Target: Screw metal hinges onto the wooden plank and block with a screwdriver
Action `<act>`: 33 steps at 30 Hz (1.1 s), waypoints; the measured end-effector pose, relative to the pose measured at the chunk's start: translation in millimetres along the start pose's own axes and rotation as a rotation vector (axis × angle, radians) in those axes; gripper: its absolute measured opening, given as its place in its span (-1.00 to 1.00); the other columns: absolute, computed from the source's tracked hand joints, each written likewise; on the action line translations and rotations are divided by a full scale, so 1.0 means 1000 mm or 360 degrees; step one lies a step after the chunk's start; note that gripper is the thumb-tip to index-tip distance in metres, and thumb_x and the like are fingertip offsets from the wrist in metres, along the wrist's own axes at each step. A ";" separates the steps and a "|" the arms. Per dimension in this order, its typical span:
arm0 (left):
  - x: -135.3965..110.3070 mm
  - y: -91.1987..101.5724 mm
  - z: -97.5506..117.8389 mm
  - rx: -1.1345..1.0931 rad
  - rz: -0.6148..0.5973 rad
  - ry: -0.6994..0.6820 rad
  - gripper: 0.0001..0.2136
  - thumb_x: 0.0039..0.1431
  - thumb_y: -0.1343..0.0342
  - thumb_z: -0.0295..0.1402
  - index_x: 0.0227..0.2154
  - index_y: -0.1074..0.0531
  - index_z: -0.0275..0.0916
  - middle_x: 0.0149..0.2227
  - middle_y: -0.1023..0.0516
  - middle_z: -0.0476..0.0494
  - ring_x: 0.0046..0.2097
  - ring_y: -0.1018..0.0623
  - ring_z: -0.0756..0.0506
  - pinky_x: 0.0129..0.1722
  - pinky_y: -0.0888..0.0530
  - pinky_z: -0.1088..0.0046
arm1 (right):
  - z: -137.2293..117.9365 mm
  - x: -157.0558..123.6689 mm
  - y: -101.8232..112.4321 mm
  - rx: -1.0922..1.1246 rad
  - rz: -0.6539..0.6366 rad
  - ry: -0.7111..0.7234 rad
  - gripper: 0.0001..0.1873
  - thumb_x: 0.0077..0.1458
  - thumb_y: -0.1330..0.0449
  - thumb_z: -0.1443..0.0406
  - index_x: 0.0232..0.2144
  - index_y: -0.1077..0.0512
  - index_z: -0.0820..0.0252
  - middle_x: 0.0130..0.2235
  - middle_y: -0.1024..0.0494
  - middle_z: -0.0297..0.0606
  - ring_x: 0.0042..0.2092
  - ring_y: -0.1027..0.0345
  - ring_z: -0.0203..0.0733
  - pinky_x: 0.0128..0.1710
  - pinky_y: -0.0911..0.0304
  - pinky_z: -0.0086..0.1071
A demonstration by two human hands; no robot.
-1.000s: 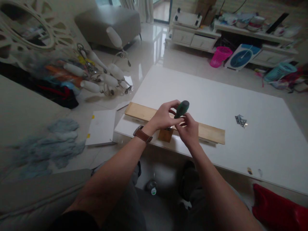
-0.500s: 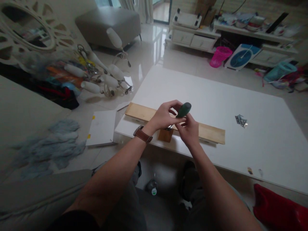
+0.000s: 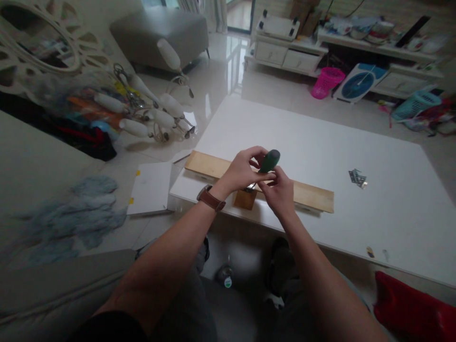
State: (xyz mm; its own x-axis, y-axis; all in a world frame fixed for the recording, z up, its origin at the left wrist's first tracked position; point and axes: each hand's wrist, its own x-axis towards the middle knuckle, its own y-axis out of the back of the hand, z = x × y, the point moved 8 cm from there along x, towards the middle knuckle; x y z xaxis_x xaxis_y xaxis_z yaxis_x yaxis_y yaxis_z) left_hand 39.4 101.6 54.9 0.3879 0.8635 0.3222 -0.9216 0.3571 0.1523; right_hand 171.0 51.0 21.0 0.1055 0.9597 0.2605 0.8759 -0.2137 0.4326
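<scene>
A screwdriver [image 3: 270, 161] with a green, dark-ended handle leans over a long wooden board [image 3: 210, 165]. My left hand [image 3: 245, 170] is closed around the handle's lower part, thumb in front. Against it, my right hand [image 3: 278, 190] is closed low by the shaft; whatever its fingertips pinch is hidden. A shiny metal piece [image 3: 251, 186] shows below the fingers, at the board's near edge. Beneath it a short brown wooden block [image 3: 244, 200] juts toward me. The board lies across the near side of a white tabletop [image 3: 302, 137].
Several small metal brackets [image 3: 357, 178] lie on the tabletop to the right. A small dark and yellow piece [image 3: 370, 251] sits near the front edge. Left of the table are a white panel [image 3: 149, 187] and a chandelier [image 3: 164, 116]. A red object [image 3: 409, 308] is at lower right.
The screwdriver handle has tipped or shifted slightly to the left. Both hands keep nearly the same place over the board.
</scene>
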 end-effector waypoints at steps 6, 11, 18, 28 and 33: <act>-0.001 -0.003 0.004 -0.0023 -0.0110 -0.0021 -0.78 0.01 -0.36 -0.49 -0.24 -0.53 -0.26 -0.21 -0.61 -0.08 -0.13 -0.59 -0.05 -0.13 -0.58 0.40 | -0.003 -0.002 -0.002 0.0052 -0.0039 0.0033 -0.70 0.03 -0.26 0.27 -0.12 -0.48 0.10 -0.29 -0.72 -0.28 -0.41 -0.55 -0.17 -0.43 -0.46 -0.34; -0.002 -0.001 0.003 -0.0111 -0.0135 -0.0038 -0.79 0.02 -0.34 -0.49 -0.25 -0.52 -0.25 -0.25 -0.63 -0.06 -0.17 -0.61 -0.05 -0.11 -0.59 0.36 | -0.004 -0.002 -0.003 0.0045 -0.0025 0.0042 -0.68 0.06 -0.25 0.28 -0.08 -0.49 0.08 -0.29 -0.72 -0.29 -0.39 -0.57 -0.16 -0.40 -0.49 -0.32; -0.001 -0.002 -0.002 -0.0129 -0.0031 0.0013 -0.70 0.00 -0.47 -0.31 -0.29 -0.48 -0.23 -0.31 -0.61 -0.03 -0.23 -0.61 -0.04 -0.16 -0.58 0.36 | -0.005 0.000 0.000 0.0001 0.0002 0.0075 -0.72 0.00 -0.27 0.28 -0.16 -0.49 0.05 -0.32 -0.69 -0.34 -0.40 -0.55 -0.15 -0.40 -0.50 -0.30; -0.001 0.004 -0.006 0.0033 -0.0127 0.0078 -0.59 -0.04 -0.28 -0.56 -0.08 -0.47 -0.21 -0.15 -0.61 -0.09 -0.20 -0.57 0.00 -0.26 -0.52 0.51 | -0.006 -0.004 0.012 0.0077 0.0279 0.0115 -0.68 0.15 -0.28 0.20 -0.03 -0.45 0.05 -0.26 -0.70 -0.23 -0.28 -0.63 -0.07 -0.26 -0.56 -0.19; -0.010 0.006 -0.039 0.0523 -0.0285 0.0295 -0.68 -0.08 -0.14 -0.66 -0.24 -0.56 -0.26 -0.23 -0.63 -0.11 -0.29 -0.55 -0.03 -0.30 -0.52 0.45 | 0.000 -0.002 0.023 0.0244 0.0455 0.0043 -0.54 0.16 -0.25 0.24 0.11 -0.38 0.05 -0.28 -0.67 -0.27 -0.22 -0.64 -0.08 -0.17 -0.57 -0.17</act>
State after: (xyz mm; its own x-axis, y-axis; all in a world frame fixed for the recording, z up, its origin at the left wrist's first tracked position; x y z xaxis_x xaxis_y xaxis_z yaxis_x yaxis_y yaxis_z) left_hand 29.4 109.1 16.7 0.5044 0.8583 0.0946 -0.7739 0.4008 0.4904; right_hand 190.6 44.7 30.2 0.3468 0.8590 0.3766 0.8735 -0.4421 0.2039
